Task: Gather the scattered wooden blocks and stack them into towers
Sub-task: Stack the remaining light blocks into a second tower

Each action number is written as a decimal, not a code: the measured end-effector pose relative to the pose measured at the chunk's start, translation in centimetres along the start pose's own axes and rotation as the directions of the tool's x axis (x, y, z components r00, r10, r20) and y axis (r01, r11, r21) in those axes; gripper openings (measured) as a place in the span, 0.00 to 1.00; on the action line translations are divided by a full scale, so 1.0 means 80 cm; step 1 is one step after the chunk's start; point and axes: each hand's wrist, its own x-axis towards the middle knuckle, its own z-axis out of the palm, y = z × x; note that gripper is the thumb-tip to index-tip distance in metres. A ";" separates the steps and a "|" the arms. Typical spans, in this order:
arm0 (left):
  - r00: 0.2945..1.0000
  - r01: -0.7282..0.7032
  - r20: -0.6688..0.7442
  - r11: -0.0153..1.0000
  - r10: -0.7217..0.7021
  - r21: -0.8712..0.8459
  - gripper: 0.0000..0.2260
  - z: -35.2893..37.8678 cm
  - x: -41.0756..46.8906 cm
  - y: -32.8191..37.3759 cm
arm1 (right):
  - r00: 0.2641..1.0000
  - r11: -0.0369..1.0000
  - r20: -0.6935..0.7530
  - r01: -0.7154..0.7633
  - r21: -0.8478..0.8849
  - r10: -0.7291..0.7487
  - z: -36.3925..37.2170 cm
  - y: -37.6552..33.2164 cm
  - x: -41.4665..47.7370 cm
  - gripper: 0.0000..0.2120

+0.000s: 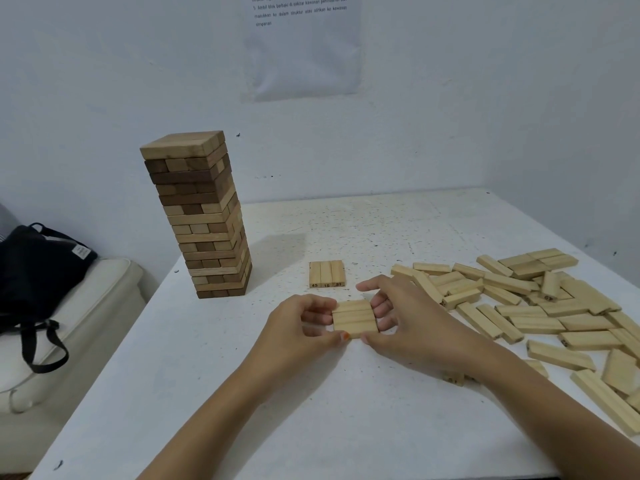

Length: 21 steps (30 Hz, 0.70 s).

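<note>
Left hand [304, 323] and right hand [401, 315] pinching row of 3 blocks [354, 318] — maybe lifted, tall tower [199, 216] behind-left.

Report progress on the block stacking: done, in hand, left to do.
Done: one tall tower stands at the far left of the table, and a row of three numbered blocks lies flat, likely a second base. In hand: the left hand and right hand pinch a three-block layer between them, near that base. Left: the many loose blocks on the right are unstacked.
</note>
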 end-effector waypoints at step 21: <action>0.978 -0.206 0.041 0.944 0.203 0.258 0.15 -0.002 -0.002 -0.004 | 0.977 0.932 0.062 0.213 -0.294 -0.204 -0.019 0.013 0.004 0.12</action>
